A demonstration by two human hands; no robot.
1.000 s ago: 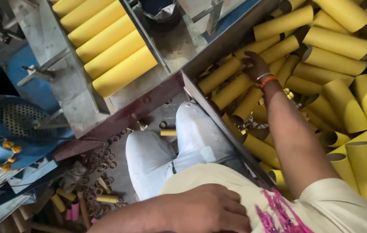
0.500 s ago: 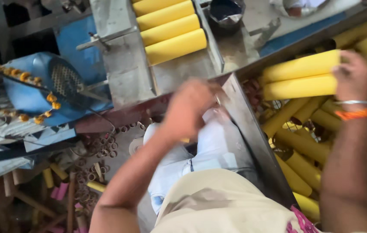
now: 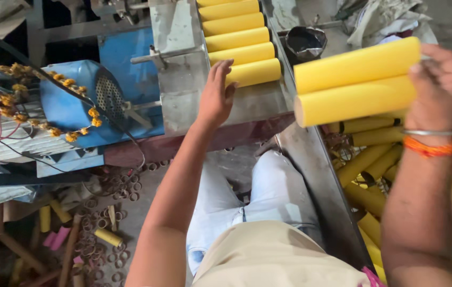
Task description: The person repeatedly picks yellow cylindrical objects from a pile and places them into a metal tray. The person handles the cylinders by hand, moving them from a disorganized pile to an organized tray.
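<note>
My right hand [image 3: 441,79] grips two yellow tubes [image 3: 356,79] above the bin; left hand [image 3: 216,95] open, touching the last tube in the tray row [image 3: 252,72]. Risk: the stacked pair could slip from a one-handed grip.

The right hand [image 3: 441,85] hides the far ends of two yellow tubes [image 3: 353,85]; its fingertips are out of sight.

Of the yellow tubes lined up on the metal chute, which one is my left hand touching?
The nearest yellow tube, the bottom one of the row; the left hand's fingertips rest against its left end, the others lie beyond.
</note>
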